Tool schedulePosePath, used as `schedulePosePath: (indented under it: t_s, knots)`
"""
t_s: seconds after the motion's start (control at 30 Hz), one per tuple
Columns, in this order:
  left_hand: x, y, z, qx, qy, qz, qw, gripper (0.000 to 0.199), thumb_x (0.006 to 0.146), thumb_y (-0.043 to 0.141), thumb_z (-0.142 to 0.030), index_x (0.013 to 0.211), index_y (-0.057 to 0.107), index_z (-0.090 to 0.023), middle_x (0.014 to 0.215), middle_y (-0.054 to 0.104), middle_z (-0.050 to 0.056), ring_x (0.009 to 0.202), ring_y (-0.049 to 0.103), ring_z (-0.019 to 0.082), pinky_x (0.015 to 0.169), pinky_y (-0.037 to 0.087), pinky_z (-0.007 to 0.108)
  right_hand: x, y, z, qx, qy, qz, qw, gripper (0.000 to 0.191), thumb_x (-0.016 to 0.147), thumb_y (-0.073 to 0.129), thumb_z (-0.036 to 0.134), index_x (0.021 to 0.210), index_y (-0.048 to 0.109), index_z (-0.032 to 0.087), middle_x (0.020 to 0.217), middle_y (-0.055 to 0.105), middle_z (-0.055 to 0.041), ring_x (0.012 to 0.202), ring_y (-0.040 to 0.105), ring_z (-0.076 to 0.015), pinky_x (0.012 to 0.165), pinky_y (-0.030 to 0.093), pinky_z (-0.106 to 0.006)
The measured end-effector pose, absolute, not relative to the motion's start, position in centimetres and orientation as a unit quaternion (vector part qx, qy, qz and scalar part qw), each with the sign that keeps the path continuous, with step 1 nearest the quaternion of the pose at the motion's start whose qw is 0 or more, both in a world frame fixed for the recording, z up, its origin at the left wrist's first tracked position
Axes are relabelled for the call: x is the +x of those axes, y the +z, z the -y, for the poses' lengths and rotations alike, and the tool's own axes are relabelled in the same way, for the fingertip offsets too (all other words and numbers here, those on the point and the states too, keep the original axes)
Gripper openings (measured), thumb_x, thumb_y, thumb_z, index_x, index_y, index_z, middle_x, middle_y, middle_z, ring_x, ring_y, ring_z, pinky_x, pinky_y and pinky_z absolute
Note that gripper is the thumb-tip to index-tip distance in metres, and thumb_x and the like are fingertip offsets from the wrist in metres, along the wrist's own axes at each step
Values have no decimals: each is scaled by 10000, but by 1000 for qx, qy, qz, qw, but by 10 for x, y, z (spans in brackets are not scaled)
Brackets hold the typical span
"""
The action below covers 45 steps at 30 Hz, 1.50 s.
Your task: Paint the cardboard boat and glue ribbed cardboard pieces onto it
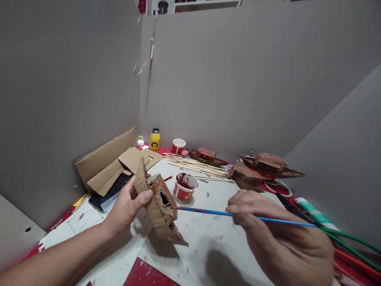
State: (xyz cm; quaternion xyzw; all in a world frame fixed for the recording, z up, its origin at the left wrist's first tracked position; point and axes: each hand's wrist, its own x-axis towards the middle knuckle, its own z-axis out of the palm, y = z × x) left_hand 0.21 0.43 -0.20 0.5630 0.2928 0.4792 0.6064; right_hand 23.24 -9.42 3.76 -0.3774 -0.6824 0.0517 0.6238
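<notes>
My left hand (127,206) grips a cardboard model boat (157,216) by its hull, tilted above the table. The boat's cabin is partly coated in brown paint, while the hull side facing me is bare cardboard. Between the thumb and fingers of my right hand (268,226) is a blue-handled paintbrush (208,212). Its tip touches or lies very close to the cabin, just below a dark window opening. Behind the boat stands a red and white paper cup (185,192) with brown paint inside.
Thin wooden sticks (196,165) lie across the back of the table, near brown boats (268,163). Cardboard sheets (110,163) lean at the left. A yellow bottle (154,140) and another paper cup (178,147) stand by the grey wall. Green and orange cables (354,238) are at right.
</notes>
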Motion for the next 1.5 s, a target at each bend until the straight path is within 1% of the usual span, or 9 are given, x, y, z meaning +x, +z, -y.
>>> schedulePosePath:
  t_s: [0.3,0.6,0.77,0.9,0.97,1.17,1.27,1.37,1.5]
  knots:
    - [1,-1,-3,579,458,-292,608,782,736,733,-487,1388,430,-180,1272,643,125,1132,612,298,892,511,341,229,27,88,-353,37,700,619,310,818,600,2,988,678,248,755,648,-13,683,565,-176,615,463,-330]
    - [0,-3,-3,571,473,-287,607,705,742,733,-469,1332,480,-178,1254,653,118,1139,607,298,915,501,354,230,41,95,-364,51,745,557,284,806,594,2,929,641,254,722,639,1,619,557,-157,557,465,-304]
    - [0,-2,-3,590,449,-293,604,731,693,766,-483,1307,507,-182,1234,663,122,1127,608,318,890,509,361,230,38,95,-355,20,733,579,359,795,609,-3,1010,658,280,793,681,-16,680,599,-182,614,489,-337]
    - [0,-3,-4,581,456,-285,612,708,722,748,-467,1314,491,-177,1249,656,123,1135,609,314,906,504,368,232,40,96,-354,66,767,531,369,811,591,-5,1036,648,282,775,665,-6,655,593,-166,581,491,-317]
    - [1,-3,-5,569,468,-282,615,670,746,732,-454,1305,497,-169,1262,650,120,1155,600,309,927,495,371,237,43,97,-367,69,764,527,307,826,600,40,999,658,287,751,655,-7,643,589,-174,570,488,-322]
    - [2,-2,-7,539,474,-282,636,606,773,705,-437,1285,530,-165,1294,633,115,1200,569,300,952,477,370,259,47,75,-503,-77,595,623,92,849,670,265,763,690,289,730,665,-15,691,618,-215,654,495,-359]
    - [1,-1,-7,545,465,-290,634,596,764,710,-451,1259,545,-164,1225,665,118,1135,602,303,925,480,383,273,44,48,-548,-78,641,532,170,856,647,393,767,703,260,768,718,-27,695,669,-225,618,511,-340]
    - [0,-1,-6,539,466,-288,640,565,741,727,-454,1202,578,-164,1141,691,110,1075,623,296,908,480,397,283,34,19,-529,-52,729,431,313,864,590,508,746,715,246,708,742,-31,568,672,-211,509,508,-315]
    - [-3,-2,-7,539,468,-263,649,493,751,721,-424,1160,608,-172,1158,682,110,1086,615,290,921,474,405,283,14,-8,-465,3,785,411,365,823,620,570,680,738,256,685,754,-39,520,684,-198,437,503,-277]
